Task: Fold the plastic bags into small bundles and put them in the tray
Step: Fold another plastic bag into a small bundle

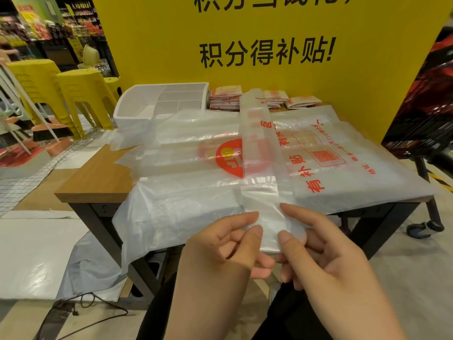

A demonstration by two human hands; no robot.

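Head view: the left hand (230, 244) and right hand (326, 251) each pinch one edge of a folded bag strip (257, 143) at its near end. Its long axis runs straight away from them, over the flat bags (355, 168) on the counter (98, 177), toward the bundles (225, 98). The tray (137, 104) sits far ahead, on the left hand's side.

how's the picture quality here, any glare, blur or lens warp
Head view: even indoor light, no hard shadows; wide-angle warp leans the yellow stools outward; the glossy floor shows soft glare; the far shelves are blurred; the bag strip pinched by the left hand and right hand is fairly sharp.
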